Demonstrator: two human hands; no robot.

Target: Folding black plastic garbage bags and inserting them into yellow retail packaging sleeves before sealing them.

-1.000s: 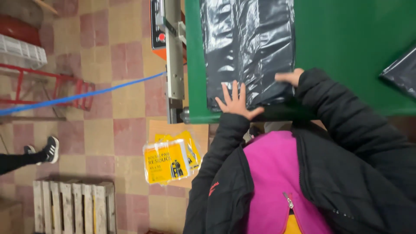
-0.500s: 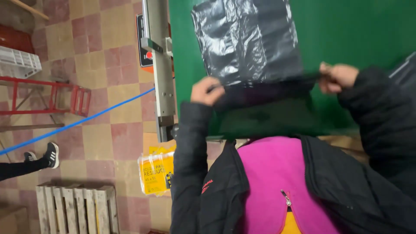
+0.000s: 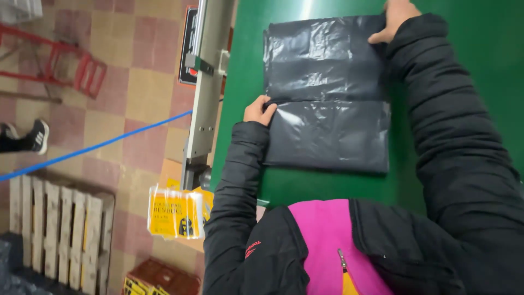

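- Yellow packet (image 3: 176, 213) in clear film, black print, squarish; on the floor beside the table's near left corner, over a cardboard box (image 3: 170, 170).
- Yellow-and-black packs in a red crate (image 3: 161, 279), bottom edge, cut off.
- Black panel with red-white label (image 3: 188, 46), upright rectangle, on the metal rail's left side.
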